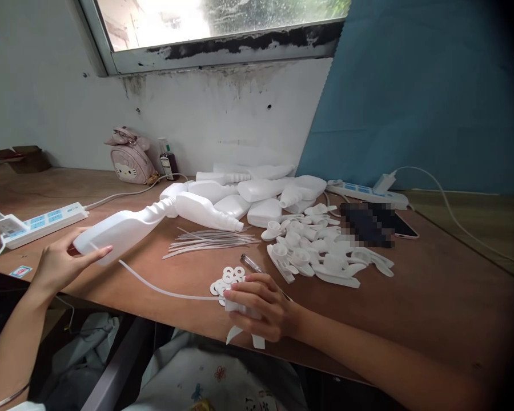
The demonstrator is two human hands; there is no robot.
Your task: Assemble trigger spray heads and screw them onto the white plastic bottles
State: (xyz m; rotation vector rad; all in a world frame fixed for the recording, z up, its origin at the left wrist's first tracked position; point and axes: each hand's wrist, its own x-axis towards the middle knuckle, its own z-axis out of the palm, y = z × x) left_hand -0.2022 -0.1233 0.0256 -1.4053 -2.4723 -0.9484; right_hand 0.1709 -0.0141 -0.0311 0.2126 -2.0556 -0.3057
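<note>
My left hand (62, 262) grips the base end of a white plastic spray bottle (117, 231), which lies tilted with its neck pointing up and right to the bottle pile. At the table's front edge, my right hand (261, 308) is closed around a white trigger sprayer head (235, 304). A thin translucent tube (163, 291) runs from that head leftward, its free end below the held bottle. White ring washers (228, 275) lie just behind my right hand, partly covered by it. A pen (252, 262) rests beside them.
Several white bottles (265, 188) are heaped at the back, with loose tubes (214, 242) before them. Sprayer heads (321, 251) form a pile at right, near a phone (405, 222). Power strips (47, 222) with cables, a pink bag (131, 160) and a dark bottle (168, 162) stand around.
</note>
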